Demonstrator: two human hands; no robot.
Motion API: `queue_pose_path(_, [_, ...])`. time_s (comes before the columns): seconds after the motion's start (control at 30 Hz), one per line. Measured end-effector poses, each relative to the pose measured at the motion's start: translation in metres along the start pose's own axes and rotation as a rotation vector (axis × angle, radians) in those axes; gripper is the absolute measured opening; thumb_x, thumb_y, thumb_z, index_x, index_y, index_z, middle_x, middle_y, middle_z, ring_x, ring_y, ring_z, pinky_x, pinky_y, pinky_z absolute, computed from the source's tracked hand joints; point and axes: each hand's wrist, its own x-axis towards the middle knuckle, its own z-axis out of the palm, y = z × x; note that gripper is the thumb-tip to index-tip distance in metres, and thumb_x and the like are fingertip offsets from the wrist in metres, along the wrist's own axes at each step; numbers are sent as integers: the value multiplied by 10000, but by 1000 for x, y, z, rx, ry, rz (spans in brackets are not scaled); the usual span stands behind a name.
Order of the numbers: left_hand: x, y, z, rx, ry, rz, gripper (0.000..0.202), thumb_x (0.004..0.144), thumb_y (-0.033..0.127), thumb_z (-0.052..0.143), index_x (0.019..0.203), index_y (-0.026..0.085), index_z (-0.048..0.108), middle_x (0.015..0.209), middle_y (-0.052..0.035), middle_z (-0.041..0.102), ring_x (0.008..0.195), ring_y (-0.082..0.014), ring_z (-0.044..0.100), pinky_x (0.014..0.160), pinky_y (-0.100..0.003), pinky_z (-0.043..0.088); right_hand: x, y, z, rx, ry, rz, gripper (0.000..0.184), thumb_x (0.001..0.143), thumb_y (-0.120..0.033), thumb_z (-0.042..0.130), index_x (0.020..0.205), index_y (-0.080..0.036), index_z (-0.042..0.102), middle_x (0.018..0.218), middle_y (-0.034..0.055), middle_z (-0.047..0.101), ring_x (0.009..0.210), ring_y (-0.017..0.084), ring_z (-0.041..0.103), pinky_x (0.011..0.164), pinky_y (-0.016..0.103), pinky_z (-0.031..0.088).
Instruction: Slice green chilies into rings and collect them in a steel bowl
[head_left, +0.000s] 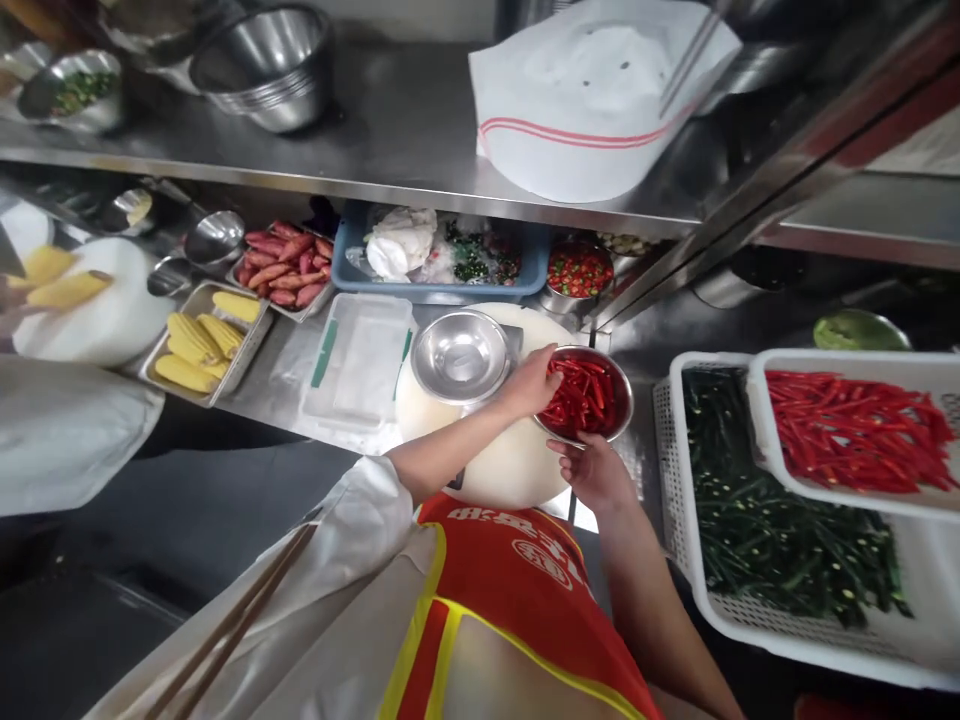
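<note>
A steel bowl (pixel 621 392) full of whole red chilies (pixel 589 395) stands on the right edge of a round white cutting board (pixel 510 465). My left hand (pixel 531 380) reaches into the bowl from the left, its fingers curled on the chilies. My right hand (pixel 594 470) grips the bowl's near rim from below. An empty steel bowl (pixel 460 355) sits just left of my left hand on the same board.
To the right are white baskets of green chilies (pixel 780 530) and red chilies (pixel 855 430). A lidded clear box (pixel 360 360), a corn tray (pixel 202 345), sweet potatoes (pixel 289 262) and a blue bin (pixel 442 285) lie left and behind. A co-worker's sleeve (pixel 60 430) is at far left.
</note>
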Motion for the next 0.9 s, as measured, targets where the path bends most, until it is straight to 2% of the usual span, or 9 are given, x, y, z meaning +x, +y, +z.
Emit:
queue_pose_path(0.13, [-4,2,-6,-138,-14,24,482,927,210,487,1406,158,460,1432,-122,534,1305,-222,516,1139,-388,387,-3,-9,6,-125,-2,-89,128,665,-225,562,767,-204,636,738,107,741,475,173,588,425,283,518])
queue_pose_path(0.27, [-14,1,-41,-435,58,93,452,931,276,524,1376,198,499,1393,-84,574,1253,-203,549,1099,-348,415,-10,-28,23,-158,15,-272,242,580,-181,636,822,-183,648,698,79,730,567,201,668,505,302,572])
queue_pose_path(0.37, [-15,-13,-75,-652,128,85,387,949,351,513,1293,183,571,1259,-71,654,1140,-192,607,1031,-337,456,-9,-43,52,-222,0,-420,298,549,-171,655,845,-167,622,639,53,699,594,243,696,570,366,602])
queue_pose_path(0.43, [-10,-26,-98,-721,196,44,360,960,384,495,1216,165,622,1194,-68,682,1100,-194,622,1018,-343,460,-2,-51,77,-272,-23,-511,377,562,-188,650,935,-161,602,685,38,696,588,240,693,578,390,607])
queue_pose_path(0.53, [-1,-50,-129,-714,259,-5,385,971,452,466,1114,164,677,1137,-58,708,1083,-206,633,1039,-364,448,17,-56,115,-353,-36,-621,597,598,-200,612,1188,-179,517,819,25,695,555,198,668,545,373,599])
queue_pose_path(0.6, [2,-67,-143,-643,278,-31,416,979,483,439,1074,170,697,1130,-47,717,1104,-212,628,1069,-369,426,32,-56,134,-436,1,-655,767,627,-194,573,1370,-180,385,892,40,692,525,179,648,521,355,591])
queue_pose_path(0.67, [2,-83,-151,-576,295,-56,437,989,488,410,1067,175,705,1156,-42,714,1153,-214,610,1099,-361,398,44,-55,146,-541,70,-678,903,663,-194,543,1500,-154,204,957,71,692,523,181,648,520,346,589])
queue_pose_path(0.77, [-2,-104,-151,-566,315,-90,473,993,505,376,1106,178,699,1207,-46,701,1205,-218,590,1117,-352,383,54,-51,151,-746,140,-730,1005,715,-204,524,1565,-108,-4,976,98,703,578,207,682,564,341,595])
queue_pose_path(0.9, [-9,-118,-144,-583,322,-134,521,983,559,359,1077,184,709,1167,-44,716,1167,-231,614,1116,-371,391,50,-43,149,-1004,241,-790,980,770,-227,513,1578,-94,-25,835,69,727,623,244,705,650,357,588])
